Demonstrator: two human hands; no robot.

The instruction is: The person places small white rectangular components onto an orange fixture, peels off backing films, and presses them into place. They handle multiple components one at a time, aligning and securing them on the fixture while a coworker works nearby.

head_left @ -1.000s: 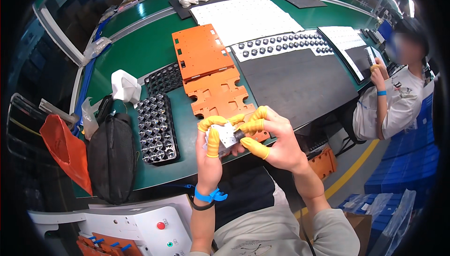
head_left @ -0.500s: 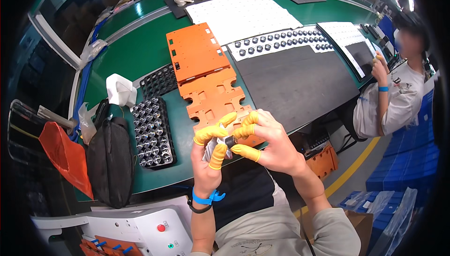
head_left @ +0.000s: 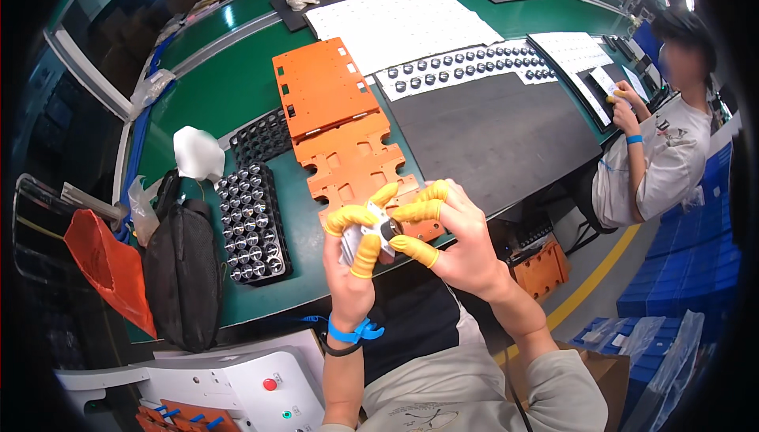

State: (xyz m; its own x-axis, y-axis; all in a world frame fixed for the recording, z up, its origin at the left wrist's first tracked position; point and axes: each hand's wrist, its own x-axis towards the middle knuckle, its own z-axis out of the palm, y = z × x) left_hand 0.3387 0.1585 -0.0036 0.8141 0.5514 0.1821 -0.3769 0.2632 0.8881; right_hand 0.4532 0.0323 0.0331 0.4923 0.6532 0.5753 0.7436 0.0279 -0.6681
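Yellow finger cots cover the fingertips of both my hands. My left hand [head_left: 348, 274] is closed around a small silver-white housing [head_left: 349, 247], largely hidden behind the fingers. A round black knob-like piece [head_left: 388, 230] sticks out of the housing on the side facing my right hand. My right hand [head_left: 468, 238] has its thumb and fingers closed around that black piece from the right. Just beyond the hands lies an orange fixture plate [head_left: 348, 159] with cut-outs, joined to a flat orange panel [head_left: 320, 84].
Left of the plate stands a black tray [head_left: 285, 252] of round black-and-silver parts, with another black tray [head_left: 261, 138] behind. A black mat [head_left: 490, 135] and a white sheet with rows of black knobs [head_left: 466, 62] lie rightward. A co-worker [head_left: 660, 143] is at far right.
Both hands stay together; the housing has turned slightly, showing more of its white face around the black piece. The co-worker's hands have lowered and moved left with a white sheet.
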